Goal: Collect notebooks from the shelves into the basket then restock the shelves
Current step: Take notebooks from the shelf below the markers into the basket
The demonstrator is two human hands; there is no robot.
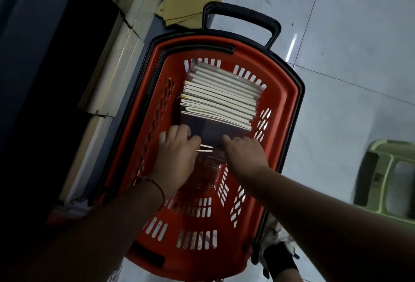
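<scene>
A red plastic basket (283,106) with a black handle stands on the floor below me. Inside it, a row of several notebooks (220,93) stands on edge, white page edges up, leaning toward the far end. The nearest one, a dark-covered notebook (213,133), faces me. My left hand (175,153) grips its lower left edge, fingers curled over the cover. My right hand (244,153) grips the lower right edge the same way. Between my hands a few thin page edges show. Plastic wrap lies in the basket under my wrists.
Flattened cardboard boxes (193,5) lie on the floor beyond the basket and along the dark shelf base (112,61) on the left. A green plastic stool (390,180) stands at the right. Pale floor tiles (348,34) stretch to the right.
</scene>
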